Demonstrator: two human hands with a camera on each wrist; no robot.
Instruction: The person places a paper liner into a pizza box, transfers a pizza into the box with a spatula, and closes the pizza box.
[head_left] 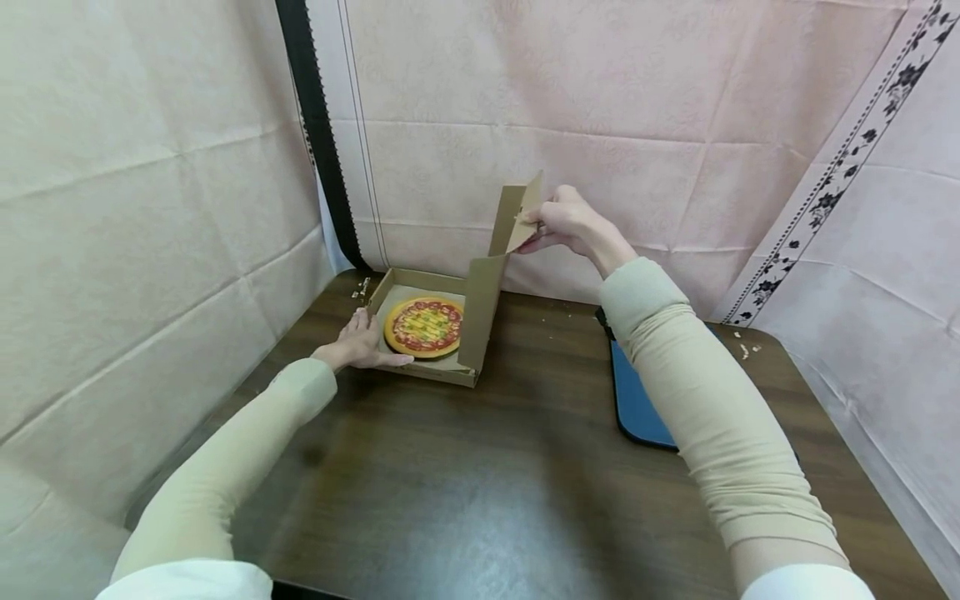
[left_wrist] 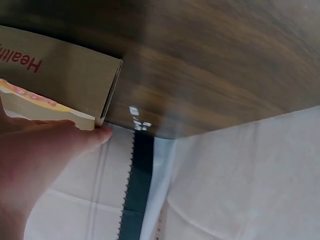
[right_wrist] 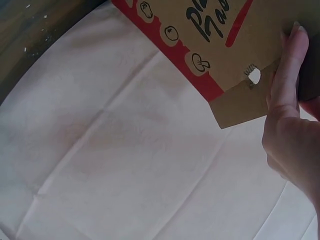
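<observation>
A cardboard pizza box [head_left: 442, 375] stands with its lid raised at the back of the table. Inside lies a round pizza [head_left: 425, 327] with red and yellow topping. My left hand [head_left: 360, 342] rests against the box's left front corner, its fingers spread along the side and the thumb along the front edge. In the left wrist view red lettering shows on the box wall [left_wrist: 65, 67]. My right hand [head_left: 562, 221] pinches the front flap of the upright lid [head_left: 483, 304]. The right wrist view shows the printed lid [right_wrist: 235, 55] with a small hole by the fingers.
A blue flat board [head_left: 637, 400] with a dark rim lies on the right, partly under my right forearm. The dark wooden table [head_left: 450, 483] meets cloth-covered walls [head_left: 600, 100] behind. Small pale marks [head_left: 744, 346] show near the table's far corners.
</observation>
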